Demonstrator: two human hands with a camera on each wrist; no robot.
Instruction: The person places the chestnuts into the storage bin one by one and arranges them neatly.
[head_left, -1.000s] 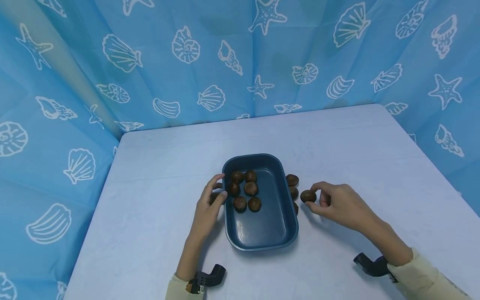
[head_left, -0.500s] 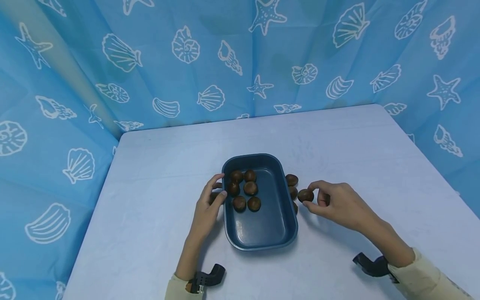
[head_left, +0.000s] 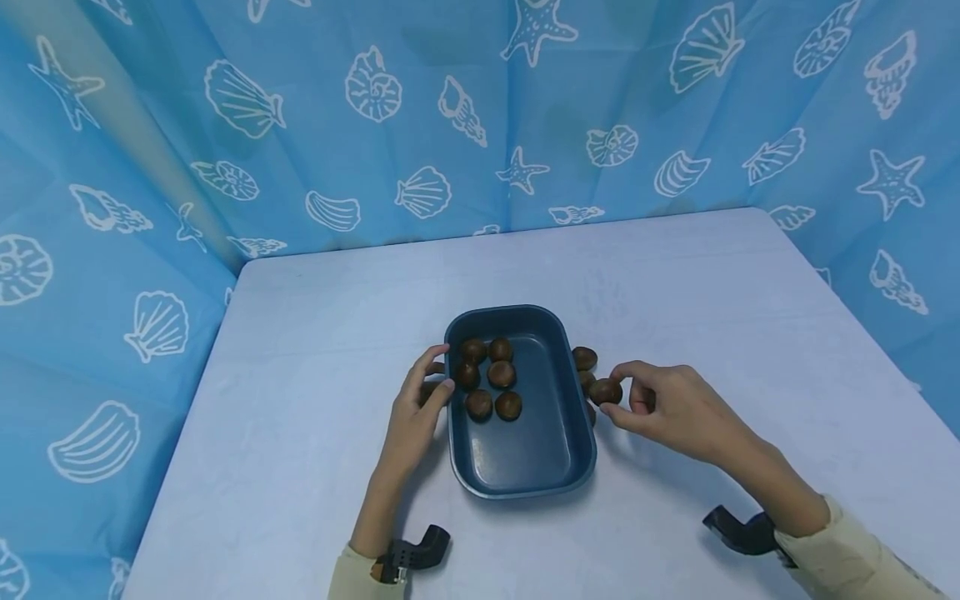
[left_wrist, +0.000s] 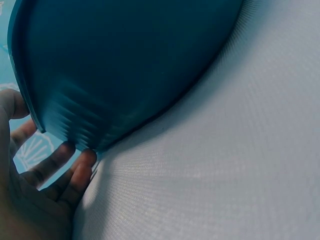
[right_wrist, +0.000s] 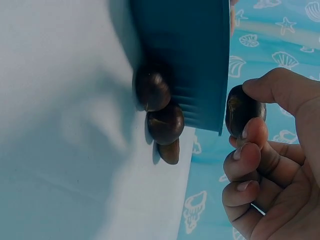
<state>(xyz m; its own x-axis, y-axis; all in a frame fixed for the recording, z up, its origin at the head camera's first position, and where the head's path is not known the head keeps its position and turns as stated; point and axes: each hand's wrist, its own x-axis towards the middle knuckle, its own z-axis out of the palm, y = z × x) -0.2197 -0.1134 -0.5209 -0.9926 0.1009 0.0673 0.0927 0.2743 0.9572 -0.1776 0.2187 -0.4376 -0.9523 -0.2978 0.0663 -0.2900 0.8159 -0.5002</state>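
Note:
A dark blue rectangular tray [head_left: 525, 462] stands mid-table, with several brown chestnuts [head_left: 502, 374] grouped in its far and left part. My right hand [head_left: 678, 410] pinches one chestnut [head_left: 606, 392] between thumb and fingers, just right of the tray. In the right wrist view this chestnut [right_wrist: 245, 109] is up near the tray's rim, its other fingers curled below. My left hand [head_left: 412, 412] touches the tray's left side. Its fingertips [left_wrist: 85, 157] rest against the outer wall in the left wrist view, with the thumb by the rim.
Three loose chestnuts [right_wrist: 166, 124] lie on the white tablecloth [head_left: 337, 333] along the tray's right wall, partly hidden in the head view. A blue curtain [head_left: 300, 150] with white shells hangs behind the table. Each wrist wears a black camera [head_left: 420, 550].
My right hand has moved slightly left with its chestnut, closer to the tray. The left hand and the tray keep their places.

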